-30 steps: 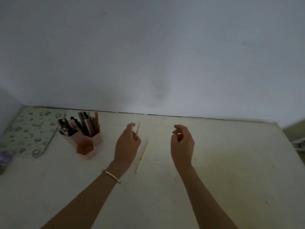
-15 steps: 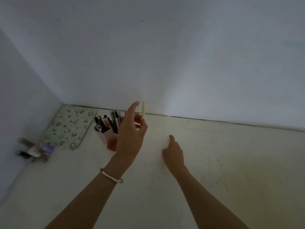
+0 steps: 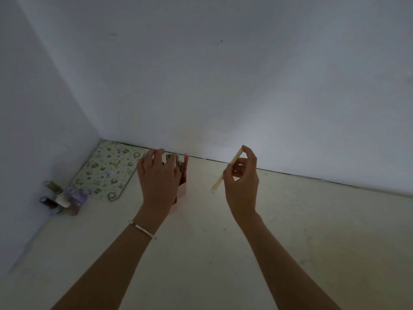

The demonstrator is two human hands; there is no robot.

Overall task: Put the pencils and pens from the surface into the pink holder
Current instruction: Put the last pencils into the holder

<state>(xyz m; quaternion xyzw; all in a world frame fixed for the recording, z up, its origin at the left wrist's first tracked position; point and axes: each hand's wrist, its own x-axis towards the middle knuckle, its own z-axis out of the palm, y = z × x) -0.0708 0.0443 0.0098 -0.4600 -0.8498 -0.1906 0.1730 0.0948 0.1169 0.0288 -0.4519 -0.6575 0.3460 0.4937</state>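
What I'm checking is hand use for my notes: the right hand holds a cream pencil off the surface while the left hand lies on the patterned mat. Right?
Not quite. The left hand is not on the mat; it is at the pink holder, over its pens, as the head view shows. The right hand does hold the cream pencil off the surface.

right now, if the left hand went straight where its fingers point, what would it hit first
Probably the pens standing in the pink holder; the left hand hovers over them, contact unclear. Beyond them, the wall.
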